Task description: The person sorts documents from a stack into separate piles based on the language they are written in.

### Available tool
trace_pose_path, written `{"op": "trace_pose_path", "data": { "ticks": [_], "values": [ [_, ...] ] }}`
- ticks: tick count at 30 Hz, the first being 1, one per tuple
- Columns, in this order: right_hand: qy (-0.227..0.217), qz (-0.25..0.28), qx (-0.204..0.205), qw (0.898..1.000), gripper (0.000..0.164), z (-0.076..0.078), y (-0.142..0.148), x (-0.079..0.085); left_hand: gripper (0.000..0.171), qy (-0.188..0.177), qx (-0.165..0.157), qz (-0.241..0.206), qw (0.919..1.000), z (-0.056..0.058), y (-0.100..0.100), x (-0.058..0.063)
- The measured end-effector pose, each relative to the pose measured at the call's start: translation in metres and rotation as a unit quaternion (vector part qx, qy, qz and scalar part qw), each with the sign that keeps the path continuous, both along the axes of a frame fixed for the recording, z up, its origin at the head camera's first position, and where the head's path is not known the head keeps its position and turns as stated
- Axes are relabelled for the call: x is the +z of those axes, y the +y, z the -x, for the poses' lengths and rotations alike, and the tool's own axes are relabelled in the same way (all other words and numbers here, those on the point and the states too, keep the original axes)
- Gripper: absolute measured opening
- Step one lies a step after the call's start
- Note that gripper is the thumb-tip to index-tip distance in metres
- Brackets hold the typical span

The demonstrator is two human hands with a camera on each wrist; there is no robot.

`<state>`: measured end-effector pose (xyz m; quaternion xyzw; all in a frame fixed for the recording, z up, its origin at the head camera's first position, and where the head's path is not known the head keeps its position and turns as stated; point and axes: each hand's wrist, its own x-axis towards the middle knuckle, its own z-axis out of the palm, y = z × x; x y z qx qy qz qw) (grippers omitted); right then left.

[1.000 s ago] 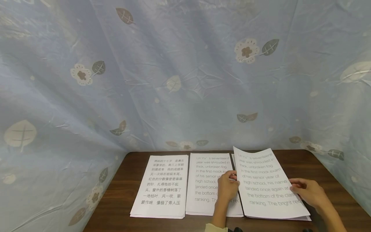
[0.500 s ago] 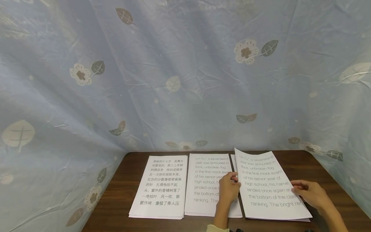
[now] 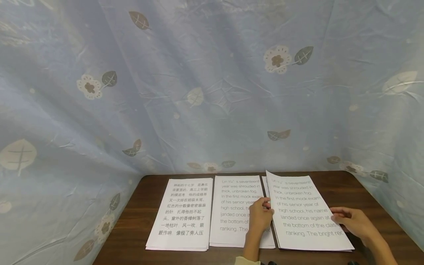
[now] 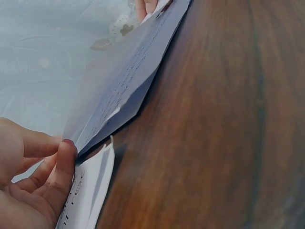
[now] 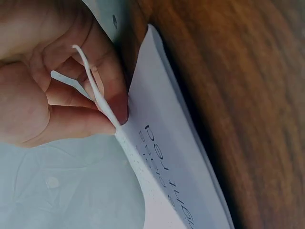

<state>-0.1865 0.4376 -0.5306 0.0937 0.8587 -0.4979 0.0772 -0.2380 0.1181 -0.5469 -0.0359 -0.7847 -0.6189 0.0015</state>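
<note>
In the head view, a white sheet printed with large English text point(image 3: 299, 213) lies over the rightmost paper stack, its far left corner curling up. At its left edge my left hand point(image 3: 261, 216) pinches it between thumb and fingers, the forearm crossing the middle stack. My right hand point(image 3: 356, 221) pinches the right edge. The left wrist view has the sheet point(image 4: 121, 88) raised and bowed over the papers below. Seen from the right wrist, thumb and index finger meet on the sheet's edge, and the lower pages point(image 5: 167, 119) lie under it with a gap between.
A middle stack with English print point(image 3: 236, 209) sits close to the left of the held sheet. Farther left lies a stack with Chinese print point(image 3: 183, 217). All rest on a dark wooden table point(image 3: 132, 209), with a leaf-patterned blue curtain point(image 3: 212, 92) behind.
The held sheet's far edge has come down slightly, and its near edge covers more of the pages beneath. Both hands keep their pinch. The head view has shifted a little.
</note>
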Motion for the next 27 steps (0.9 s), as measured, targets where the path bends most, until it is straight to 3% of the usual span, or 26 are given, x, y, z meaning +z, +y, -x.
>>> {"op": "trace_pose_path", "data": {
  "ticks": [10,16,27],
  "values": [
    [-0.005,-0.002,0.007,1.000,0.052,0.004,-0.002,0.001,0.036,0.001,-0.001,0.004,1.0000,0.002,-0.003,0.000],
    [-0.003,-0.036,0.017,0.999,0.052,0.004,-0.005,0.005,0.035,-0.007,0.003,-0.005,1.0000,0.000,-0.007,0.002],
    [0.043,-0.117,-0.007,0.992,0.053,0.001,-0.013,0.023,0.037,0.012,0.014,0.040,0.9990,0.004,-0.036,0.018]
  ]
}}
